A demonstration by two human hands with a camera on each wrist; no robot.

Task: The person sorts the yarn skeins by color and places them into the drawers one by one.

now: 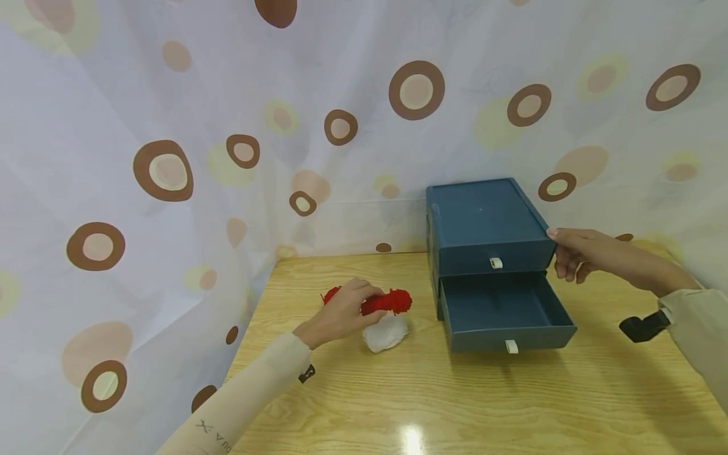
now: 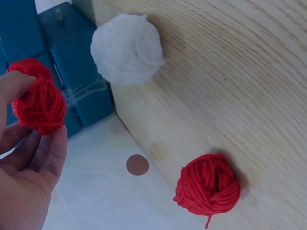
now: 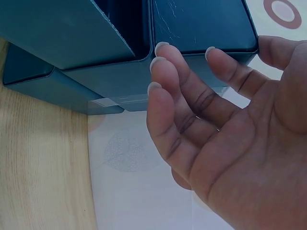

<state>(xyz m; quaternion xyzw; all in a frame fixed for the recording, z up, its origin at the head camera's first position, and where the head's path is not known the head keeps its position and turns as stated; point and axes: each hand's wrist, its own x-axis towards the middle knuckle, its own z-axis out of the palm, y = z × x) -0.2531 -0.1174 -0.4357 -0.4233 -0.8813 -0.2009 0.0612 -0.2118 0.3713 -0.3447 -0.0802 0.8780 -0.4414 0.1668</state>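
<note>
- Three yarn balls lie outside the drawer (image 1: 506,313), which stands pulled out and bare (as far as I can see).
- Left hand (image 1: 341,314) pinches one red ball (image 2: 39,101); second red ball (image 2: 207,189) and white ball (image 2: 126,48) rest on the worktop (image 1: 455,404).
- Right hand (image 1: 580,253), fingers relaxed, steadies the box (image 1: 483,221) by its corner; stowing looks barely begun.

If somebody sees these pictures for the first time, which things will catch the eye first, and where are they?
The dark blue drawer box stands at the back right of the wooden table, its lower drawer pulled open; the right hand touches the box's top right corner. Left of it, the left hand holds a red yarn ball. A white yarn ball and another red ball lie on the table nearby.
</note>
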